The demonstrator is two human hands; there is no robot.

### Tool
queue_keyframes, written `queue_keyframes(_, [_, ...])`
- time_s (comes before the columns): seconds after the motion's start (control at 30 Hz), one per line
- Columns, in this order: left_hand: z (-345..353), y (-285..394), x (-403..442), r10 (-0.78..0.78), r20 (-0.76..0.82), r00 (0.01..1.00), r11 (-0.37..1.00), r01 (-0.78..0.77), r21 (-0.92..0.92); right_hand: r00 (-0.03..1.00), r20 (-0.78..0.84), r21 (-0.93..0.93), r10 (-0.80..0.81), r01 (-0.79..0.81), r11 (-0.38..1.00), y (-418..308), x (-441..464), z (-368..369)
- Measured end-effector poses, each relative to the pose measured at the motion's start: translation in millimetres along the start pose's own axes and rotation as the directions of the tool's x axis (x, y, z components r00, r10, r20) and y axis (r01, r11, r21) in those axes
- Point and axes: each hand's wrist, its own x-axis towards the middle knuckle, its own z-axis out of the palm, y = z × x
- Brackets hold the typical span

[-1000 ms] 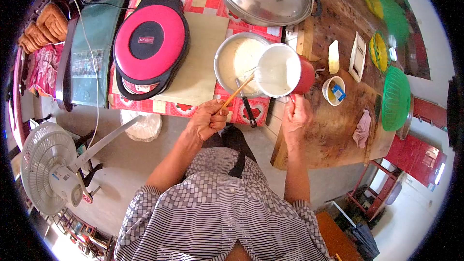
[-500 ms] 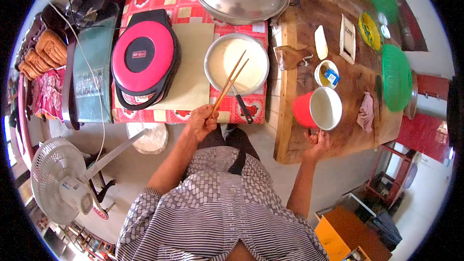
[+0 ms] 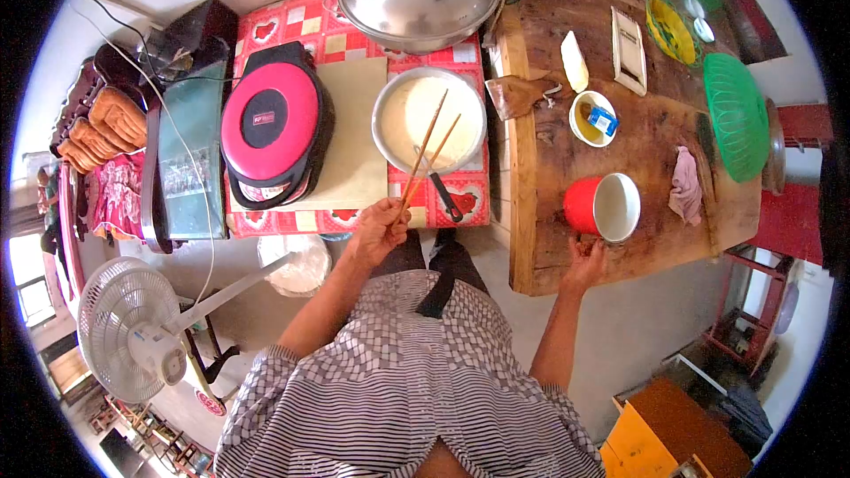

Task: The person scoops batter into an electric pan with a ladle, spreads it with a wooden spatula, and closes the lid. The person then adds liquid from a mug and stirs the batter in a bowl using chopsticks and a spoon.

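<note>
My left hand point(image 3: 381, 228) is closed round a pair of chopsticks point(image 3: 426, 149), whose tips point over a metal bowl point(image 3: 380, 140) of pale batter point(image 3: 434, 115). A black-handled utensil point(image 3: 444, 197) leans in the same bowl. On the right, my right hand point(image 3: 584, 261) is at the near side of a red mug point(image 3: 584, 204) with a white inside, its fingers closed at the handle. The mug is tilted, its mouth facing right, low over the wooden table point(image 3: 558, 257).
A pink and black electric pan point(image 3: 270, 119) and a large lidded wok point(image 3: 416, 0) stand on the checked cloth. On the wooden table are a white cup point(image 3: 581, 128), a pink rag point(image 3: 685, 186) and a green basket point(image 3: 737, 115). A fan point(image 3: 133, 327) stands at lower left.
The red mug has moved from over the bowl rightward to the wooden table, with my right hand. The chopsticks stay in my left hand, now pointing up over the batter. The view has shifted.
</note>
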Motion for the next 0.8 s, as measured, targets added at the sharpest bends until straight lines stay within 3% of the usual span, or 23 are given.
queue_keyframes(0.1, [5.4,-3.9,-0.3,0.085,-0.099,0.992,0.993,-0.075,0.095,1.000,-0.011,-0.052,0.024,-0.025,0.998,-6.0,1.4,7.9])
queue_keyframes(0.2, [2.0,-7.3,10.5,0.256,-0.302,0.918,0.933,-0.153,0.326,0.999,-0.024,-0.173,0.036,-0.039,0.984,-6.5,8.9,7.8])
queue_keyframes(0.23, [-5.0,-7.8,12.5,0.226,-0.318,0.921,0.956,-0.146,0.254,0.999,-0.027,-0.222,0.035,-0.040,0.974,-4.7,12.7,5.0])
queue_keyframes(0.3, [-18.5,-6.2,20.2,0.145,-0.319,0.937,0.987,-0.116,0.110,0.980,0.038,-0.434,-0.197,0.194,0.880,15.4,23.2,-17.2])
queue_keyframes(0.33, [-7.8,-5.4,11.7,0.138,-0.220,0.966,0.989,-0.121,0.087,0.949,0.079,-0.532,-0.307,0.300,0.791,20.4,27.5,-33.2])
queue_keyframes(0.43, [56.5,-10.6,-19.0,0.217,-0.102,0.971,0.965,-0.198,0.171,0.907,0.151,-0.682,-0.392,0.383,0.623,28.9,1.8,-50.9])
queue_keyframes(0.5, [62.2,-29.0,-18.2,0.132,0.028,0.991,0.981,-0.135,0.139,0.929,0.349,-0.669,-0.121,0.337,0.663,-2.9,-48.9,-5.6])
queue_keyframes(0.57, [64.5,-50.0,-8.9,0.020,0.125,0.992,0.980,-0.044,0.193,0.784,0.609,-0.676,-0.120,0.593,0.437,10.4,-68.1,19.1])
queue_keyframes(0.6, [73.8,-54.3,-11.8,-0.036,0.178,0.983,0.979,-0.001,0.206,0.836,0.533,-0.649,0.132,0.304,0.698,-2.8,-83.9,41.6])
queue_keyframes(0.63, [80.4,-57.9,-11.5,-0.074,0.182,0.981,0.969,0.027,0.247,0.780,0.490,-0.563,0.389,-0.057,0.824,-24.5,-98.2,63.6])
queue_keyframes(0.7, [89.5,-68.0,-8.9,-0.153,0.182,0.971,0.941,0.087,0.327,0.669,0.592,-0.562,0.450,-0.058,0.825,-37.7,-101.0,81.6])
queue_keyframes(0.8, [96.2,-79.1,-3.9,-0.165,0.190,0.968,0.917,0.079,0.392,0.594,0.636,-0.532,0.493,-0.125,0.837,-28.5,-97.6,84.9])
